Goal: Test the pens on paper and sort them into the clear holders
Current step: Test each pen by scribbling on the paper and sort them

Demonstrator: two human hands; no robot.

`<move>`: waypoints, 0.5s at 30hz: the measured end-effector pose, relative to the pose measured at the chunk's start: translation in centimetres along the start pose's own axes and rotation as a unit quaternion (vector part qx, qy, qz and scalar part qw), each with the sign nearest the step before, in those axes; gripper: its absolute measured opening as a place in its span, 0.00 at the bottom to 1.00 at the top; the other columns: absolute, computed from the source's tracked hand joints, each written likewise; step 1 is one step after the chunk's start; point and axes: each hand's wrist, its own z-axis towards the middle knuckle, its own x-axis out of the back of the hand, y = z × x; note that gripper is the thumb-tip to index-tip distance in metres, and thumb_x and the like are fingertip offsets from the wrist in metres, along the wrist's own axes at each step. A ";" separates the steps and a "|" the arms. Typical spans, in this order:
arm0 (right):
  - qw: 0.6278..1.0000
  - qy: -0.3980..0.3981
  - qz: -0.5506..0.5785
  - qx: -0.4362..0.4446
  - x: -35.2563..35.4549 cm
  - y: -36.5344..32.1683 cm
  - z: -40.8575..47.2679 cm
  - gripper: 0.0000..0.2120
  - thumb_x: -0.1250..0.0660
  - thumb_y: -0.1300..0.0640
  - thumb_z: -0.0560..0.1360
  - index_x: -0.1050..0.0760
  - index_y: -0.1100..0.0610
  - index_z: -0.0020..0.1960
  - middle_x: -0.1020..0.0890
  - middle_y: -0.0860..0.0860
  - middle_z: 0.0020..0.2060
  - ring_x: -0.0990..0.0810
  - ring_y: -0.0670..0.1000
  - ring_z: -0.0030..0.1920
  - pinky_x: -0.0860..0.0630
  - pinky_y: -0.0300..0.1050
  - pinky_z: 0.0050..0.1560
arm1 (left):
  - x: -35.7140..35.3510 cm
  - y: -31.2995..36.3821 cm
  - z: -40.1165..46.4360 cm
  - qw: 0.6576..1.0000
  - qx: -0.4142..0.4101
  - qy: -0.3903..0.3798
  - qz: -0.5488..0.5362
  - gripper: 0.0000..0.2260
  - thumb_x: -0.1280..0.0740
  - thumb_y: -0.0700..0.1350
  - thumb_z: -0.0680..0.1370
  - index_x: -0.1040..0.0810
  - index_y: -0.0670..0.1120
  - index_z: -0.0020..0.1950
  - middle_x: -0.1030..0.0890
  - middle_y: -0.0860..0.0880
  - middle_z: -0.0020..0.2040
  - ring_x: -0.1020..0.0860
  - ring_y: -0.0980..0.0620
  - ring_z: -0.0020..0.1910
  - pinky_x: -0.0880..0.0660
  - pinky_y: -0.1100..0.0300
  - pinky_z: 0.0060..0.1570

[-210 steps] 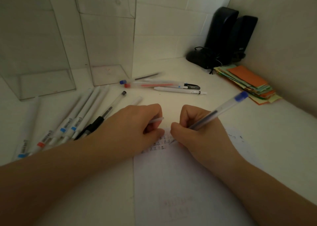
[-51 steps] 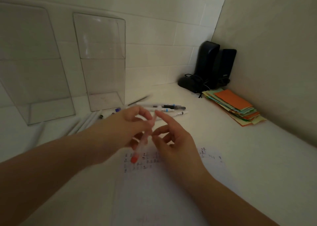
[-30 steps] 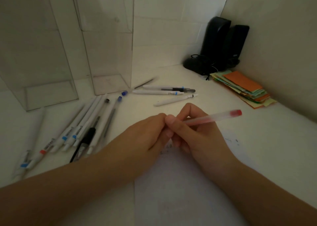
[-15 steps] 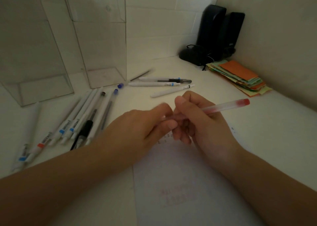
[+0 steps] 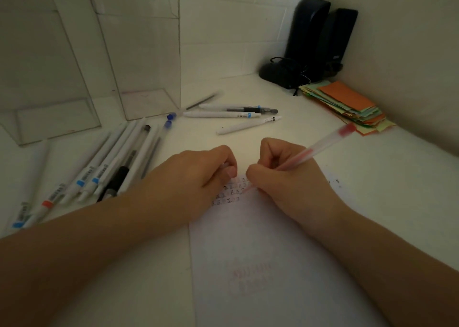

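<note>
Now the red pen meets the paper

Here the right hand (image 5: 285, 177) is curled around the red pen (image 5: 320, 148) in a writing grip, its red end pointing up and to the right, its tip hidden behind the fingers but seemingly at the top of the paper (image 5: 260, 252), just beside rows of small test marks (image 5: 231, 192). The left hand (image 5: 196, 175) rests on the paper's upper left edge with fingers curled in; something small and pale, probably the pen's cap, seems to sit between its fingertips, though I cannot tell for sure.

The two clear holders (image 5: 149, 78) stand at the back left, and both look empty. A row of white pens (image 5: 111, 162) lies fanned out in front of them, and three more pens (image 5: 238, 115) lie near the middle of the desk. A stack of coloured paper slips (image 5: 347, 105) and two dark speakers (image 5: 320, 41) sit in the far right corner.

What could go wrong: the light is dim and a red stroke may be faint, so a working pen could be misjudged as dry. If the left hand lifts, the sheet may slide under the stroke. The cap, if that is what it is, could be mislaid among the loose pens. And tested pens set down on the desk could mix with untested ones.
</note>
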 end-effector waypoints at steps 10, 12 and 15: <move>0.998 0.008 -0.026 0.052 -0.4 0.7 0.2 0.15 0.32 0.62 0.63 0.39 0.58 0.27 0.40 0.45 0.19 0.41 0.42 0.21 0.43 0.31 0.22 | -0.2 0.1 0.0 1.000 -0.009 0.010 0.025 0.05 0.45 0.51 0.78 0.31 0.54 0.48 0.29 0.57 0.32 0.29 0.58 0.36 0.35 0.66 0.35; 0.997 0.006 -0.037 0.061 -0.4 0.7 0.1 0.14 0.34 0.60 0.61 0.40 0.57 0.27 0.40 0.45 0.19 0.41 0.42 0.21 0.44 0.30 0.22 | -0.2 0.2 0.0 1.000 -0.008 0.011 0.022 0.04 0.44 0.51 0.78 0.31 0.54 0.48 0.29 0.57 0.31 0.29 0.59 0.35 0.37 0.66 0.32; 0.997 0.013 -0.047 0.061 -0.3 0.9 0.1 0.17 0.32 0.65 0.64 0.40 0.57 0.27 0.40 0.44 0.19 0.41 0.42 0.22 0.43 0.30 0.22 | -0.1 0.2 0.0 1.000 -0.008 0.009 0.021 0.02 0.43 0.51 0.77 0.32 0.56 0.46 0.30 0.56 0.29 0.29 0.60 0.33 0.38 0.67 0.30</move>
